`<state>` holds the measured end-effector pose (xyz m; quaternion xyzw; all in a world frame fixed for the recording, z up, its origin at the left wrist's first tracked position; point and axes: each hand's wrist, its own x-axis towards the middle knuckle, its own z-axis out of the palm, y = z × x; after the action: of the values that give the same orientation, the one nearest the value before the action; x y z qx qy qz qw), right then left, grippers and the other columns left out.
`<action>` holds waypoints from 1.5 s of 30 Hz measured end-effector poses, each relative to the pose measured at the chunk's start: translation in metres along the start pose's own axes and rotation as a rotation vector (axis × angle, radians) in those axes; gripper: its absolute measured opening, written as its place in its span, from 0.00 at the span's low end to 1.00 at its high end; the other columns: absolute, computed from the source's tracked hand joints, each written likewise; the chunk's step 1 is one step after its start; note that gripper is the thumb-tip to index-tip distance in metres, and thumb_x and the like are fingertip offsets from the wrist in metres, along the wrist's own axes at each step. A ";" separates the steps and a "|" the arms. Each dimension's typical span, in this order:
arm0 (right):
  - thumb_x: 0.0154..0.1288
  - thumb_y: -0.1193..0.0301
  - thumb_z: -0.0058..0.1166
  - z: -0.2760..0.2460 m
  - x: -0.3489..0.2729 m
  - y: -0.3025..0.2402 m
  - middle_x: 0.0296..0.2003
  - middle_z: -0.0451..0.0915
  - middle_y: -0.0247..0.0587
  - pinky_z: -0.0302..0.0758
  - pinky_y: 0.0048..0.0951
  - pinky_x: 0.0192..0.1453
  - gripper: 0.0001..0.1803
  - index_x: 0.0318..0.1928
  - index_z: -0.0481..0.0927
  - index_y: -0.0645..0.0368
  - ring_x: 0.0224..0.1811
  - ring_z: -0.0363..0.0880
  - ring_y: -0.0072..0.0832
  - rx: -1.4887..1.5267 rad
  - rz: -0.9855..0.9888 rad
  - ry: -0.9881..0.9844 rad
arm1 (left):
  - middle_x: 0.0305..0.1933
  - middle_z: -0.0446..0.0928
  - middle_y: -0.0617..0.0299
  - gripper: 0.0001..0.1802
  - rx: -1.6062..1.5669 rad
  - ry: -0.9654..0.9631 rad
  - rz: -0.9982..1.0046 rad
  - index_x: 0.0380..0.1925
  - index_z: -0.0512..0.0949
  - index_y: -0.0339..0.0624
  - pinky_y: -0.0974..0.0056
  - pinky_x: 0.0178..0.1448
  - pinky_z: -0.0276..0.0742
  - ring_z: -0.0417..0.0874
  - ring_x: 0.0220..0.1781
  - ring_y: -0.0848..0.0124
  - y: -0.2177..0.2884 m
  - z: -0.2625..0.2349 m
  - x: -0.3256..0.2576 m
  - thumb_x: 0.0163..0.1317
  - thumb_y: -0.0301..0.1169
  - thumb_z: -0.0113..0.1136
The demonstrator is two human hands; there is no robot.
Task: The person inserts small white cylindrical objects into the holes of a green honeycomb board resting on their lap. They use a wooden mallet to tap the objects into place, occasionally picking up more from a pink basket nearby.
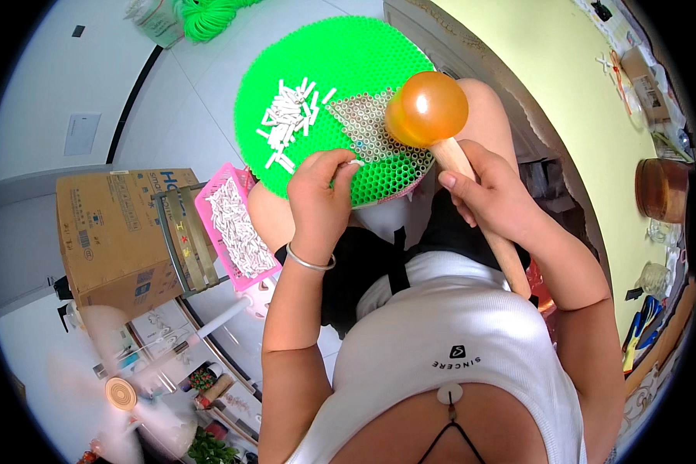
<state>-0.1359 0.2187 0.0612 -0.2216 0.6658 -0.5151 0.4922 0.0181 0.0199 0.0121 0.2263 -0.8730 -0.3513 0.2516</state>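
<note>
A round green board [348,54] full of small holes lies across my lap. Short white tubes fill a patch of its holes on the near right side, while a loose pile of white sticks [289,114] rests on its left part. At the edge of the filled patch, my left hand [323,185] pinches a small white stick [356,162] between thumb and fingertips. My right hand [487,185] is wrapped round the wooden handle of a mallet [427,108]. The mallet's amber, ball-shaped head hangs over the board's right edge and covers part of the filled patch.
Left of my legs, a pink basket [206,219] holds many more white sticks. Beyond it are a metal-framed stool [176,240] and a cardboard box [116,232]. A fan [121,393] spins at lower left. A yellow tabletop [549,77] runs along the right. Green rope [209,17] lies far left.
</note>
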 end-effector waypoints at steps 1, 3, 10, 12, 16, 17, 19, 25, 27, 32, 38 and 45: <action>0.76 0.67 0.53 0.000 0.000 0.001 0.23 0.73 0.32 0.69 0.22 0.21 0.13 0.49 0.72 0.64 0.17 0.70 0.17 -0.008 0.006 -0.007 | 0.33 0.83 0.55 0.08 0.058 -0.002 0.057 0.35 0.83 0.37 0.64 0.39 0.78 0.84 0.33 0.64 0.000 0.002 0.000 0.55 0.22 0.70; 0.75 0.67 0.54 0.002 -0.001 -0.001 0.23 0.74 0.32 0.69 0.22 0.21 0.13 0.49 0.72 0.64 0.17 0.70 0.17 -0.006 0.015 -0.016 | 0.34 0.83 0.54 0.08 0.183 -0.018 0.166 0.35 0.83 0.36 0.64 0.40 0.79 0.84 0.33 0.64 0.001 0.004 0.002 0.55 0.21 0.70; 0.73 0.65 0.57 0.009 -0.002 -0.001 0.25 0.76 0.39 0.74 0.29 0.25 0.17 0.50 0.71 0.66 0.21 0.75 0.26 -0.115 -0.015 -0.079 | 0.33 0.81 0.52 0.10 0.129 -0.180 -0.110 0.37 0.80 0.37 0.58 0.38 0.78 0.83 0.35 0.57 0.009 -0.004 0.012 0.53 0.23 0.69; 0.72 0.65 0.58 0.013 -0.001 -0.011 0.26 0.77 0.47 0.75 0.35 0.28 0.17 0.49 0.71 0.67 0.22 0.77 0.36 -0.194 -0.156 -0.080 | 0.33 0.80 0.51 0.11 0.036 -0.140 -0.238 0.36 0.81 0.37 0.55 0.39 0.77 0.81 0.35 0.54 0.000 -0.013 0.018 0.52 0.23 0.69; 0.70 0.65 0.58 0.031 0.007 -0.010 0.30 0.79 0.58 0.75 0.43 0.35 0.17 0.46 0.71 0.67 0.27 0.79 0.51 -0.409 -0.460 -0.050 | 0.34 0.80 0.51 0.10 0.119 0.140 -0.021 0.35 0.83 0.36 0.55 0.41 0.77 0.82 0.38 0.54 -0.044 -0.017 0.026 0.51 0.24 0.70; 0.70 0.65 0.59 0.033 0.009 -0.007 0.30 0.79 0.60 0.75 0.44 0.35 0.17 0.45 0.71 0.66 0.29 0.79 0.53 -0.485 -0.471 -0.043 | 0.35 0.79 0.51 0.10 0.162 0.159 0.036 0.35 0.83 0.36 0.54 0.41 0.77 0.82 0.38 0.54 -0.052 -0.012 0.031 0.51 0.25 0.70; 0.70 0.64 0.58 0.034 0.015 -0.008 0.31 0.79 0.61 0.74 0.44 0.36 0.17 0.44 0.71 0.66 0.31 0.79 0.55 -0.672 -0.309 -0.084 | 0.35 0.79 0.51 0.11 0.318 0.187 0.125 0.36 0.84 0.37 0.54 0.41 0.77 0.81 0.38 0.54 -0.039 -0.011 0.042 0.51 0.25 0.70; 0.73 0.63 0.57 0.014 0.002 -0.009 0.27 0.78 0.46 0.74 0.33 0.27 0.18 0.48 0.72 0.67 0.21 0.77 0.34 -0.272 -0.117 -0.063 | 0.33 0.77 0.50 0.04 0.561 0.141 0.115 0.32 0.83 0.37 0.51 0.39 0.76 0.80 0.36 0.51 -0.035 0.004 0.053 0.56 0.24 0.64; 0.75 0.64 0.55 0.009 -0.007 -0.009 0.25 0.74 0.33 0.70 0.23 0.23 0.15 0.49 0.72 0.65 0.20 0.71 0.17 -0.103 -0.048 -0.024 | 0.36 0.81 0.51 0.05 0.505 0.171 0.101 0.34 0.84 0.39 0.54 0.41 0.78 0.82 0.38 0.53 -0.034 0.001 0.047 0.57 0.24 0.65; 0.75 0.65 0.54 -0.005 -0.011 0.000 0.25 0.74 0.33 0.69 0.22 0.22 0.14 0.49 0.72 0.65 0.18 0.70 0.17 -0.024 0.034 -0.005 | 0.34 0.82 0.51 0.06 0.141 0.061 0.093 0.34 0.84 0.39 0.55 0.41 0.78 0.82 0.37 0.53 -0.008 -0.011 0.018 0.56 0.21 0.67; 0.74 0.66 0.56 -0.001 -0.008 0.001 0.25 0.74 0.32 0.70 0.22 0.22 0.16 0.51 0.73 0.66 0.18 0.70 0.17 -0.013 0.013 -0.036 | 0.32 0.82 0.55 0.04 0.130 -0.095 0.131 0.33 0.83 0.37 0.61 0.39 0.78 0.83 0.34 0.61 0.013 -0.009 0.002 0.57 0.21 0.67; 0.73 0.66 0.56 -0.003 -0.009 0.005 0.25 0.76 0.33 0.71 0.22 0.23 0.17 0.54 0.73 0.66 0.18 0.71 0.17 -0.032 0.003 -0.041 | 0.31 0.78 0.50 0.06 0.262 -0.190 0.207 0.33 0.82 0.38 0.56 0.37 0.77 0.81 0.34 0.52 0.016 -0.003 0.009 0.55 0.19 0.66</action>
<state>-0.1336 0.2291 0.0610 -0.2390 0.6640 -0.4990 0.5029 0.0098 0.0238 0.0286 0.1320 -0.9496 -0.2268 0.1714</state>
